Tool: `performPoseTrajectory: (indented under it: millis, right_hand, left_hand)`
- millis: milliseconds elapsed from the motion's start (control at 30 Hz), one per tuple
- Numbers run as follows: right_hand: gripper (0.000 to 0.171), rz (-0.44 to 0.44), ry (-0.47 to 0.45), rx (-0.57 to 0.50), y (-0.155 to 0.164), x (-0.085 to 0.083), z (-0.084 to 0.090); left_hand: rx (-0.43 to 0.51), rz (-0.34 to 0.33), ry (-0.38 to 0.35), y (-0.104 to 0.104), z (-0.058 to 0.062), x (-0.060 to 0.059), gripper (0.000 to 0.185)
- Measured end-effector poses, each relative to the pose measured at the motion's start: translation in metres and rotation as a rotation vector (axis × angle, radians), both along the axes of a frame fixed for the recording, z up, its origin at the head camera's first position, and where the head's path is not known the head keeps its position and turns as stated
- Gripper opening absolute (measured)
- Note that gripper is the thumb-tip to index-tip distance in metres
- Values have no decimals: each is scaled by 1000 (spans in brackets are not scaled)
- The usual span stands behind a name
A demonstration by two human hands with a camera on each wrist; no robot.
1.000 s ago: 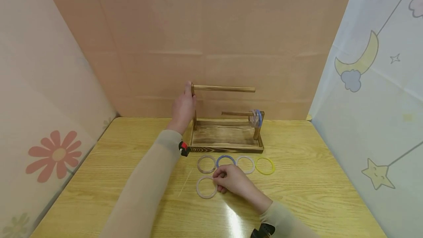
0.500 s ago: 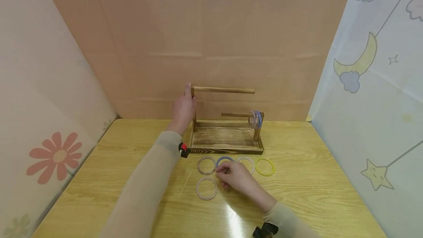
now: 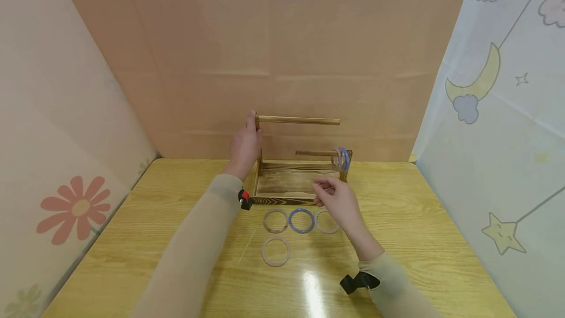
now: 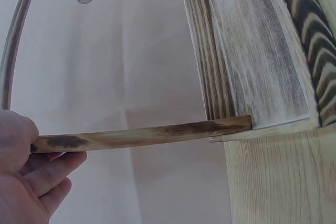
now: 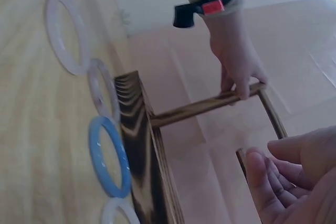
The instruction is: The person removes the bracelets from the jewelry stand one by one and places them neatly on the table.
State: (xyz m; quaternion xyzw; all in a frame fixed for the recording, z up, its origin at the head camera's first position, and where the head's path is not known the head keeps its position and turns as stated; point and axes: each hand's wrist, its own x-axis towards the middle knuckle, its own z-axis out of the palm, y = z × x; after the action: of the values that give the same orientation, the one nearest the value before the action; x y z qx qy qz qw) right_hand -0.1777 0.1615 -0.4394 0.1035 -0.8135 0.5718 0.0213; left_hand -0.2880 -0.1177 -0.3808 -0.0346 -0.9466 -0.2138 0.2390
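Observation:
My left hand grips the top of the upright of a wooden bangle stand; in the left wrist view its fingers and thumb close around the post. My right hand hovers over the stand's front edge, fingers loosely curled, and no object shows between thumb and fingertips in the right wrist view. Several bangles lie on the table in front: a brownish one, a blue one, a white one partly behind the right hand, and a pinkish one nearer.
The stand's long upper rod points right. Its shorter lower rod points left, with pale and blue bangles hung at its right end. Patterned cloth walls flank the wooden table, and a tan backdrop closes the rear.
My right hand has left the pinkish bangle and moved forward and right to the stand's front edge. The blue bangle is uncovered; the yellow one is hidden behind my right arm. My left hand stays put.

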Motion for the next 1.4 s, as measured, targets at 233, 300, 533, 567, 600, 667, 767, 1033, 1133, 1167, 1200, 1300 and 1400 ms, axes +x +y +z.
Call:
performPoseTrajectory:
  millis: [233,300,533,567,600,667,767,1033,1133,1167,1200,1300,1400]
  right_hand:
    - [30,-134,86,-96,13,-20,9]
    - [32,-167,91,-128,15,-25,10]
    - [36,-235,89,-156,21,-35,6]
    - [36,-239,94,-157,22,-36,6]
    - [37,-244,97,-153,23,-37,5]
    - [36,-255,107,-153,24,-38,5]
    - [34,-272,117,-159,25,-41,5]
    - [33,-322,145,-97,29,-44,-1]
    - [32,-336,152,-74,29,-43,-1]
    - [31,-338,154,-70,29,-44,-1]
    - [31,-341,156,-65,29,-44,-1]
    - [31,-345,156,-50,29,-45,0]
    - [32,-347,159,-34,29,-46,-2]
  left_hand:
    - [-11,9,-10,-4,1,-1,60]
    - [-14,8,-9,-4,2,-1,60]
    - [-6,3,-4,-3,2,-2,59]
    - [-2,2,-6,-2,2,-3,59]
    - [2,2,-8,-2,2,-3,59]
    - [7,-2,-4,-2,2,-5,59]
    - [9,-3,-2,-2,3,-6,59]
    - [9,-8,4,-4,1,-5,60]
    - [7,-7,9,-4,0,-4,61]
    - [13,-7,11,-4,0,-3,61]
    - [19,-9,14,-4,0,-3,61]
    - [30,-13,25,-5,-1,-2,60]
    - [25,-15,30,-5,-1,-3,59]
